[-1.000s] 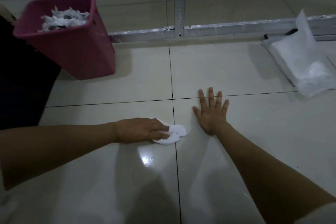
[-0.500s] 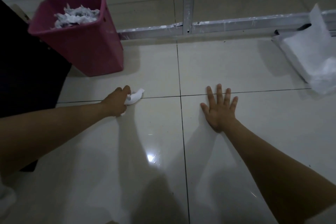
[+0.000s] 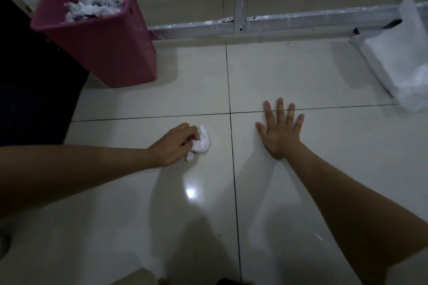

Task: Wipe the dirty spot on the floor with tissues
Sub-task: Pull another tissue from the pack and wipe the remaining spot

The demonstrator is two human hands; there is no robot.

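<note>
My left hand [image 3: 173,144] grips a crumpled white tissue [image 3: 202,142] and presses it on the glossy pale floor tile [image 3: 139,203], just left of the vertical grout line. A few tiny dark specks lie on the tile near the tissue. My right hand [image 3: 279,129] lies flat on the neighbouring tile with fingers spread, holding nothing. A small wet glint [image 3: 191,192] shows on the tile below the tissue.
A pink bin [image 3: 111,48] full of used tissues stands at the back left. A white tissue pack [image 3: 400,65] lies at the right edge. A metal frame rail [image 3: 289,22] runs along the floor behind. A dark object [image 3: 34,90] fills the left side.
My left hand swept the tissue from near the grout line out to the left and far, then back toward the middle, now bunched in the fingers. My right hand stayed flat.
</note>
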